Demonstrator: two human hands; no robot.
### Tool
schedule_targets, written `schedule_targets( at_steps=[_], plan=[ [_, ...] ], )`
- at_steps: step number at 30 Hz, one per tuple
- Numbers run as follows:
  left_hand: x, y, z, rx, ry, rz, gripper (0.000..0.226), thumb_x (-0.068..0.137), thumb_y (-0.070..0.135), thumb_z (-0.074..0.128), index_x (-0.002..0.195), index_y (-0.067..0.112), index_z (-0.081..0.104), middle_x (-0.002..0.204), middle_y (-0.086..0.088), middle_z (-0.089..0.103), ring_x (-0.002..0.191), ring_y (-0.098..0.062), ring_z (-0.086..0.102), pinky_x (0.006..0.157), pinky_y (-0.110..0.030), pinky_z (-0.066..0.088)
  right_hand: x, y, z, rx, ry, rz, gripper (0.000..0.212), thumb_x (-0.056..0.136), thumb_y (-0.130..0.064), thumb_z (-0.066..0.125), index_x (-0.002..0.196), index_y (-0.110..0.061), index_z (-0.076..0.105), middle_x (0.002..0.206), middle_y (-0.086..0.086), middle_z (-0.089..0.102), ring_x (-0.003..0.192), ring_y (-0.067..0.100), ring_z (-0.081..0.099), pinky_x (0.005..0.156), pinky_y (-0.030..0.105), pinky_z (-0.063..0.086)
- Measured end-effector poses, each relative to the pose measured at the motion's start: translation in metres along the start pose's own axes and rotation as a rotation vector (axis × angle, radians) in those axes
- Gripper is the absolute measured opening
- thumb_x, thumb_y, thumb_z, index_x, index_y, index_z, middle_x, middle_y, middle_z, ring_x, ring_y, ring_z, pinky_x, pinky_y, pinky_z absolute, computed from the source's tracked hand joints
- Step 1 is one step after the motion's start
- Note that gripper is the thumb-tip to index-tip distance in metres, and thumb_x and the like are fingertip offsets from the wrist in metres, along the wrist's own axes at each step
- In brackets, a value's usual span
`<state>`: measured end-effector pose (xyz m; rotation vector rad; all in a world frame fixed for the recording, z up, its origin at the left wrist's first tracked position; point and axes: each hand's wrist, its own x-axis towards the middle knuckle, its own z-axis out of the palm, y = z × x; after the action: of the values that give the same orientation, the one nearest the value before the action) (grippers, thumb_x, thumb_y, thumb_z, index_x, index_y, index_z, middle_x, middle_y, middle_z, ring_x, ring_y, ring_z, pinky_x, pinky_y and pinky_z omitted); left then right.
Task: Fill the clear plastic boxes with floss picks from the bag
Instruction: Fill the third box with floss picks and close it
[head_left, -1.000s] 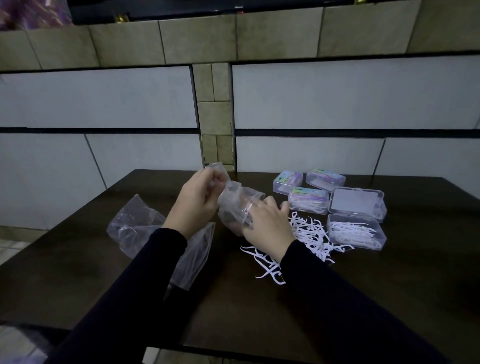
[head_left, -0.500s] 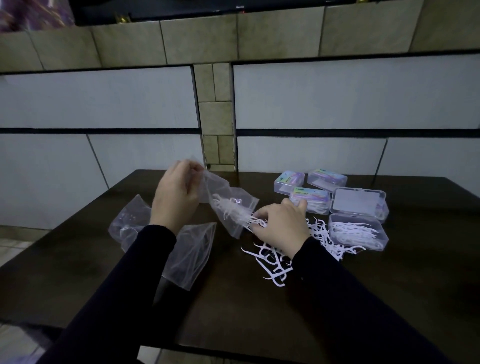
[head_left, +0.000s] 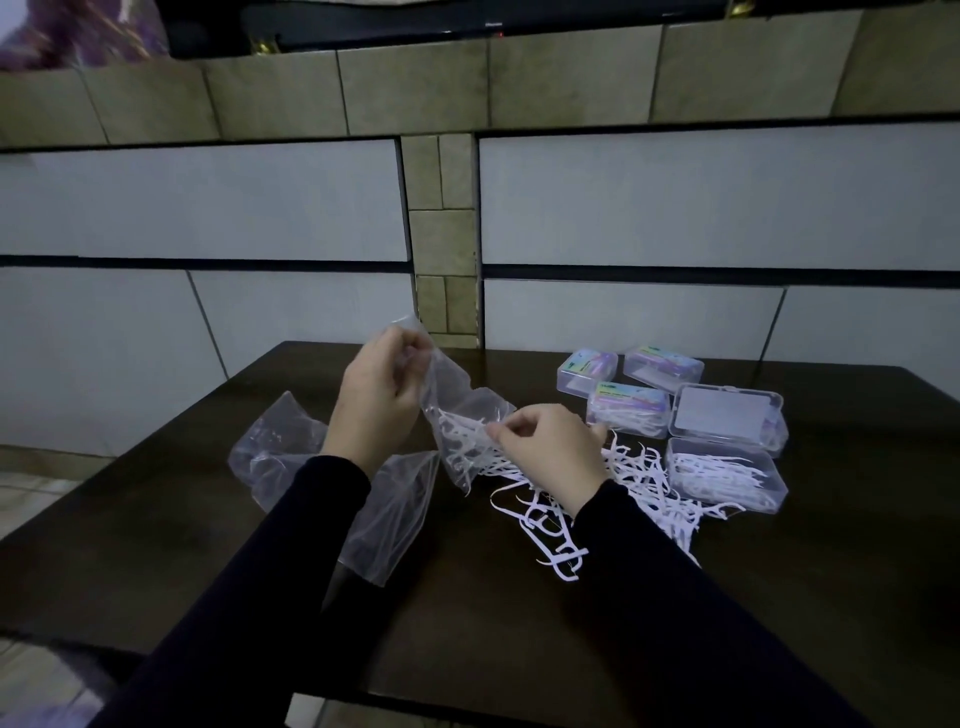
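Observation:
My left hand (head_left: 376, 397) pinches the upper end of a clear plastic bag (head_left: 457, 410) and holds it raised over the dark table (head_left: 519, 649). White floss picks spill from the bag's lower mouth. My right hand (head_left: 550, 449) grips the bag's lower edge, its fingers curled among the picks. A loose heap of floss picks (head_left: 634, 488) lies on the table beside and under that hand. To the right sits an open clear box (head_left: 724, 475) holding picks, its lid (head_left: 727, 415) tipped back.
Three closed clear boxes with coloured labels (head_left: 628, 408) (head_left: 587, 366) (head_left: 662, 366) stand behind the heap. Two limp clear bags (head_left: 275, 447) (head_left: 389, 519) lie on the table to the left. A tiled wall rises behind the table.
The bag was bunched between both hands a second ago. My left hand has lifted its end up and left, stretching it out, and picks have slid out onto the heap.

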<state>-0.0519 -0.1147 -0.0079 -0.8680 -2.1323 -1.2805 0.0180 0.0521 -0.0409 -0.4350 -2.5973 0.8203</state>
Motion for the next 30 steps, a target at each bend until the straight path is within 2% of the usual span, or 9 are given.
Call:
schedule_targets(
  at_steps=[4, 8, 11, 13, 16, 20, 23, 27, 30],
  plan=[
    [0.001, 0.001, -0.005, 0.05, 0.09, 0.013, 0.008, 0.097, 0.019, 0.05, 0.103, 0.025, 0.051, 0.092, 0.016, 0.05, 0.082, 0.004, 0.052, 0.069, -0.013, 0.043, 0.002, 0.0, -0.004, 0.188, 0.143, -0.058, 0.025, 0.09, -0.051, 0.055, 0.082, -0.03, 0.065, 0.075, -0.019, 0.062, 0.079, 0.004, 0.056, 0.102, 0.043, 0.027],
    [0.003, -0.001, -0.006, 0.073, 0.083, -0.025, 0.019, 0.099, 0.019, 0.045, 0.115, 0.023, 0.056, 0.105, 0.011, 0.05, 0.089, 0.008, 0.05, 0.072, -0.009, 0.041, 0.002, 0.005, -0.005, 0.375, 0.141, -0.168, 0.014, 0.087, -0.037, 0.053, 0.082, -0.04, 0.066, 0.076, -0.023, 0.065, 0.076, 0.005, 0.056, 0.096, 0.051, 0.041],
    [0.002, -0.003, -0.002, 0.099, -0.017, -0.003, 0.021, 0.098, 0.015, 0.046, 0.112, 0.019, 0.061, 0.108, 0.008, 0.05, 0.091, 0.011, 0.048, 0.074, -0.001, 0.038, -0.001, 0.003, -0.004, 0.117, -0.014, -0.203, 0.027, 0.092, -0.026, 0.048, 0.109, -0.041, 0.064, 0.09, -0.018, 0.06, 0.095, 0.011, 0.045, 0.096, 0.039, 0.024],
    [0.001, -0.003, -0.001, 0.11, -0.061, -0.022, 0.017, 0.097, 0.014, 0.048, 0.106, 0.017, 0.062, 0.105, 0.007, 0.052, 0.09, 0.007, 0.049, 0.073, -0.001, 0.038, -0.003, -0.002, -0.003, -0.125, -0.091, -0.246, 0.022, 0.094, -0.033, 0.046, 0.106, -0.035, 0.064, 0.094, -0.011, 0.058, 0.103, 0.016, 0.044, 0.094, 0.04, 0.022],
    [-0.001, -0.003, -0.004, 0.116, -0.111, -0.084, 0.009, 0.092, 0.016, 0.054, 0.095, 0.022, 0.06, 0.1, 0.007, 0.051, 0.087, -0.001, 0.05, 0.068, -0.01, 0.038, -0.003, -0.007, 0.005, -0.332, -0.151, -0.259, 0.031, 0.091, -0.051, 0.048, 0.112, -0.033, 0.064, 0.097, -0.009, 0.058, 0.107, 0.017, 0.044, 0.092, 0.042, 0.023],
    [-0.003, -0.008, -0.008, 0.234, -0.233, -0.079, 0.018, 0.08, 0.026, 0.069, 0.092, 0.025, 0.056, 0.096, 0.008, 0.045, 0.084, -0.004, 0.048, 0.066, -0.016, 0.036, -0.001, -0.009, 0.005, -0.425, -0.082, -0.248, 0.04, 0.087, -0.06, 0.051, 0.115, -0.035, 0.065, 0.102, -0.007, 0.064, 0.107, 0.019, 0.045, 0.09, 0.042, 0.024],
    [-0.003, -0.014, -0.008, 0.3, -0.178, -0.098, 0.017, 0.081, 0.027, 0.071, 0.089, 0.025, 0.056, 0.098, 0.006, 0.044, 0.089, -0.009, 0.047, 0.073, -0.02, 0.04, 0.0, -0.01, 0.0, -0.47, -0.074, -0.224, 0.042, 0.085, -0.061, 0.053, 0.113, -0.034, 0.067, 0.103, -0.007, 0.065, 0.108, 0.02, 0.045, 0.095, 0.044, 0.023],
    [0.0, -0.015, -0.008, 0.303, -0.102, -0.133, 0.015, 0.083, 0.021, 0.069, 0.09, 0.02, 0.055, 0.102, 0.003, 0.046, 0.092, -0.013, 0.049, 0.076, -0.023, 0.041, 0.0, -0.009, -0.006, -0.473, -0.076, -0.202, 0.034, 0.083, -0.047, 0.058, 0.114, -0.035, 0.067, 0.108, -0.009, 0.064, 0.112, 0.019, 0.043, 0.101, 0.046, 0.021],
    [-0.001, -0.013, -0.008, 0.234, -0.09, -0.165, 0.014, 0.084, 0.023, 0.068, 0.092, 0.021, 0.056, 0.108, 0.001, 0.045, 0.101, -0.017, 0.049, 0.081, -0.024, 0.042, -0.001, -0.012, 0.0, -0.432, -0.061, -0.31, 0.026, 0.087, -0.038, 0.052, 0.108, -0.033, 0.066, 0.106, -0.009, 0.063, 0.104, 0.018, 0.043, 0.092, 0.043, 0.024]
  ],
)
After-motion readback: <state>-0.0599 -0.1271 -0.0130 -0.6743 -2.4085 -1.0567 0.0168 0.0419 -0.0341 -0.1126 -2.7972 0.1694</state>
